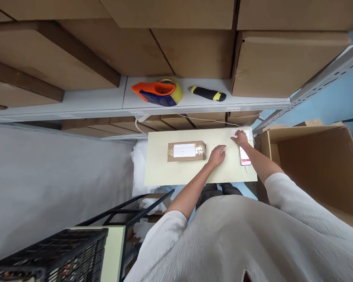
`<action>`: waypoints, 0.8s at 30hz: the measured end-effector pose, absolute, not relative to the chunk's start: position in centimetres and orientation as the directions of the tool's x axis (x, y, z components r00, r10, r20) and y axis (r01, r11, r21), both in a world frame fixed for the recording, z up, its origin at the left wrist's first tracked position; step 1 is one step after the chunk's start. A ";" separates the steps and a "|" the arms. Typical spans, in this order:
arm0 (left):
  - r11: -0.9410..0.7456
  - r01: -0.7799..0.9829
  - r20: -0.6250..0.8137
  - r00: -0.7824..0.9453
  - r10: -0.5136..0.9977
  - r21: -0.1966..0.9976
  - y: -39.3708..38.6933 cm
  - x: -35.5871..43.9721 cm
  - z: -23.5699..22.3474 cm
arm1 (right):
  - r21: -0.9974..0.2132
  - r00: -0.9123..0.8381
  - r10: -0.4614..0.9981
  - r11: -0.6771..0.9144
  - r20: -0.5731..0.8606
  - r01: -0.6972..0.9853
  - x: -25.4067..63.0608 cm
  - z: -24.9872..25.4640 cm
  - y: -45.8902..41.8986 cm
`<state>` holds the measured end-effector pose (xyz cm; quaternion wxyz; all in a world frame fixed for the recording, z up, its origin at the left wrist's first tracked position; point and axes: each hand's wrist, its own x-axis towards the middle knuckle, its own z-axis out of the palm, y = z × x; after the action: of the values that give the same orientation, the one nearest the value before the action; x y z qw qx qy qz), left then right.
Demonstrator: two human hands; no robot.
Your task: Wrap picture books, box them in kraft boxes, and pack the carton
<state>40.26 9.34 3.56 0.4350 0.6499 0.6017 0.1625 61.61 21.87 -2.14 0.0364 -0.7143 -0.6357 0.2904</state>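
Observation:
A small taped brown parcel [186, 151] with a white label lies on the pale table [161, 168]. My left hand [217, 155] rests flat on the table just right of the parcel, fingers stretched toward it, holding nothing. My right hand [241, 138] sits at the table's far right corner, fingers curled onto a white sheet [248, 134]. A small white and pink device [244, 156] lies under my right forearm.
A shelf [106, 100] above the table carries an orange and blue tape dispenser [157, 92], a black and yellow utility knife [207, 93] and stacked cardboard boxes. A large open carton [317, 160] stands to the right. A black crate [55, 254] sits at lower left.

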 end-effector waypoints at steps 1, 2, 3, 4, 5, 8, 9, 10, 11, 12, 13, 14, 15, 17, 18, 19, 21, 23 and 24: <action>0.112 0.639 -0.319 0.218 0.923 0.761 9.3 40.2 3.3 | -0.418 0.013 0.930 -0.177 -0.367 0.891 61.7 -2.4 22.0; 0.121 0.640 -0.327 0.213 0.921 0.759 9.2 40.2 3.1 | -0.424 -0.001 0.931 -0.165 -0.364 0.891 62.0 -2.6 22.1; 0.131 0.640 -0.336 0.209 0.918 0.757 9.1 40.1 2.9 | -0.437 -0.015 0.932 -0.156 -0.362 0.886 62.2 -2.8 22.2; 0.140 0.638 -0.345 0.207 0.915 0.757 9.0 40.1 2.8 | -0.455 -0.028 0.932 -0.150 -0.361 0.878 62.5 -2.9 22.2; 0.149 0.635 -0.353 0.209 0.912 0.758 9.0 40.1 2.7 | -0.473 -0.038 0.931 -0.148 -0.362 0.868 62.7 -3.0 22.3; 0.163 0.615 -0.366 0.220 0.904 0.772 9.0 40.1 2.4 | -0.502 -0.054 0.931 -0.146 -0.362 0.852 63.2 -2.9 22.6; 0.168 0.609 -0.369 0.221 0.903 0.775 9.1 40.2 2.3 | -0.498 -0.056 0.929 -0.145 -0.366 0.855 63.3 -2.7 22.7; 0.174 0.605 -0.371 0.218 0.902 0.777 9.3 40.2 2.2 | -0.489 -0.059 0.926 -0.142 -0.373 0.861 63.3 -2.5 22.7; 0.181 0.601 -0.374 0.212 0.903 0.778 9.5 40.3 2.2 | -0.478 -0.065 0.922 -0.137 -0.383 0.868 63.3 -2.2 22.8; 0.189 0.597 -0.376 0.205 0.904 0.780 9.8 40.4 2.1 | -0.469 -0.074 0.917 -0.129 -0.391 0.874 63.3 -1.9 22.8; 0.199 0.590 -0.378 0.196 0.905 0.782 10.3 40.5 2.1 | -0.463 -0.084 0.915 -0.120 -0.396 0.878 63.3 -1.4 22.7; 0.212 0.581 -0.382 0.186 0.905 0.786 10.8 40.8 2.1 | -0.464 -0.092 0.914 -0.112 -0.395 0.879 63.4 -0.9 22.5; 0.226 0.569 -0.385 0.176 0.906 0.791 11.4 41.0 2.1 | -0.470 -0.097 0.916 -0.106 -0.388 0.876 63.5 -0.3 22.3; 0.260 0.545 -0.399 0.153 0.904 0.797 12.9 41.8 2.2 | -0.494 -0.103 0.927 -0.097 -0.362 0.864 64.0 1.0 21.7; 0.276 0.538 -0.407 0.140 0.902 0.796 13.7 42.3 2.3 | -0.508 -0.107 0.932 -0.091 -0.346 0.856 64.2 1.6 21.4; 0.288 0.538 -0.414 0.127 0.901 0.792 14.5 42.9 2.4 | -0.522 -0.113 0.938 -0.080 -0.328 0.849 64.6 2.3 21.1; 0.296 0.552 -0.415 0.102 0.904 0.779 16.0 44.2 2.7 | -0.545 -0.130 0.950 -0.048 -0.284 0.837 65.3 3.6 20.6; 0.292 0.573 -0.409 0.084 0.909 0.766 17.3 45.5 2.9 | -0.560 -0.140 0.960 -0.021 -0.243 0.828 65.9 4.7 20.3; 0.288 0.581 -0.406 0.080 0.910 0.761 17.8 46.2 3.1 | -0.568 -0.141 0.963 -0.015 -0.229 0.823 66.2 5.1 20.2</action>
<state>46.16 17.84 3.07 0.4642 0.5698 0.6545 0.1772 66.21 20.20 5.11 0.1161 -0.6450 -0.6922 0.3021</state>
